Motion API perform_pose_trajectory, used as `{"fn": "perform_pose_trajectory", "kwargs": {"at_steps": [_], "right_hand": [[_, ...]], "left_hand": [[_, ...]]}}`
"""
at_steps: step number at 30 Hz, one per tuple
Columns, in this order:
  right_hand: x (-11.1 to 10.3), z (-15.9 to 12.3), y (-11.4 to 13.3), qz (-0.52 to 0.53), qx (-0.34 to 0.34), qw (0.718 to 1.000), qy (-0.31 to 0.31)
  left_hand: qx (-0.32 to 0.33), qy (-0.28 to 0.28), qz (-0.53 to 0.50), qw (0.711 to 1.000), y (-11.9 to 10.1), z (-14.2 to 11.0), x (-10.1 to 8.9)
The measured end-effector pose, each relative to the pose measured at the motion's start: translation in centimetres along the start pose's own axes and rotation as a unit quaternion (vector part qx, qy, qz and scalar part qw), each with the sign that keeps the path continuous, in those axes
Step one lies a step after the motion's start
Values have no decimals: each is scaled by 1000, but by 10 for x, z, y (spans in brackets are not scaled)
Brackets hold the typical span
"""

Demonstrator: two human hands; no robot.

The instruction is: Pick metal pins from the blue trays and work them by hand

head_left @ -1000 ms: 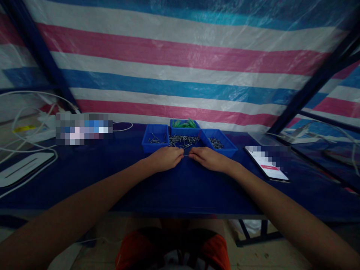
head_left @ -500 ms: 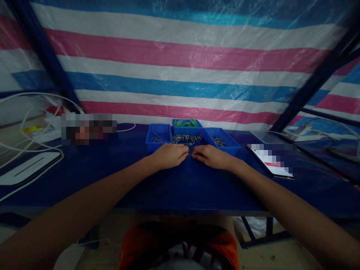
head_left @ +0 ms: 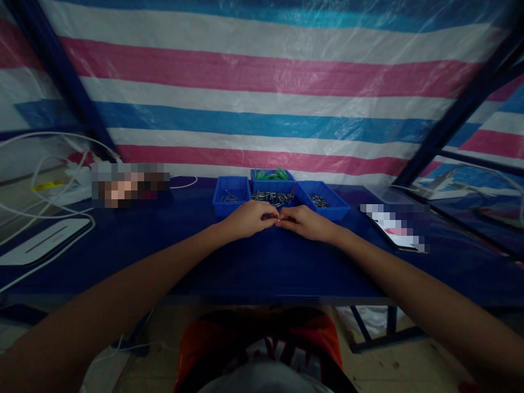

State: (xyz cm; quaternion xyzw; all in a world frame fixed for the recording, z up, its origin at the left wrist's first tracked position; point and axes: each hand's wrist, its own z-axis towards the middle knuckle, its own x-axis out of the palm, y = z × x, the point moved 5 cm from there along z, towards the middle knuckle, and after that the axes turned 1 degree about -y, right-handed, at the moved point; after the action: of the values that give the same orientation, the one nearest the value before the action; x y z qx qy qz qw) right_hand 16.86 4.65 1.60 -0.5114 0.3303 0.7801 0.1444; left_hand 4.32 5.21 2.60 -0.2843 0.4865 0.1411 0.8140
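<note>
My left hand (head_left: pixel 257 216) and my right hand (head_left: pixel 303 220) meet above the desk, just in front of the blue bins. Both are closed in a pinch, with thumbs and fingertips touching. Between the fingertips shows a tiny bright bit of a thin screw-like metal piece (head_left: pixel 279 220); the fingers hide most of it. Right behind the hands lies a pile of dark metal screws (head_left: pixel 272 198). The left blue bin (head_left: pixel 231 210) holds a few long screws, and the right blue bin (head_left: pixel 333 206) holds many short metal pieces. Green plastic pieces (head_left: pixel 273 174) fill the back bin.
A phone (head_left: pixel 399 234) with a lit, blurred-out screen lies to the right on the blue desk (head_left: pixel 270 273). At the left are a flat white device (head_left: pixel 45 240), white cables (head_left: pixel 36 204) and a pixelated patch. Striped sheeting (head_left: pixel 262 76) hangs behind, between blue frame posts.
My hands have come together, closing the small gap where the thin metal piece showed between them. The left hand has tilted, its fingers more curled. The view has shifted slightly.
</note>
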Motion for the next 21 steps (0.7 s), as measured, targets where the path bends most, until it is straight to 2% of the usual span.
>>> {"fn": "perform_pose_trajectory", "kwargs": {"at_steps": [6, 11, 21], "right_hand": [[2, 1, -4, 0, 3, 1000, 8], [1, 0, -2, -2, -10, 1000, 27], [-3, -1, 1, -3, -9, 1000, 27]], "left_hand": [[9, -6, -13, 1000, -3, -1, -2], [-7, -13, 9, 1000, -6, -3, -3], [-8, 10, 56, 998, -1, -2, -1]]}}
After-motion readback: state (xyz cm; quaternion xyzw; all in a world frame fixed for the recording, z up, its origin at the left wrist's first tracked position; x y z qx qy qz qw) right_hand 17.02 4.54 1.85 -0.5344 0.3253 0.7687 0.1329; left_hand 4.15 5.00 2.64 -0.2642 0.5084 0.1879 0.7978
